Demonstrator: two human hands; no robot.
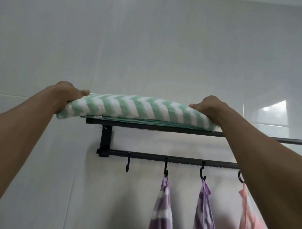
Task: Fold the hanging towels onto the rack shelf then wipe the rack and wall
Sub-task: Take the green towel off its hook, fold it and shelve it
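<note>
folded green towel (139, 108) lies lengthwise along the rack shelf (242, 137), left hand (69, 93) and right hand (210, 106) gripping opposite ends (left end overhangs the shelf).

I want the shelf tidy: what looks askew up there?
The folded green chevron towel sits off-centre: its left end overhangs the black rack shelf, gripped by the left hand.

Your single head camera looks up from below the black rack (183, 128), facing the tiled wall (157, 45) squarely, close enough that both your forearms fill the lower corners.
</note>
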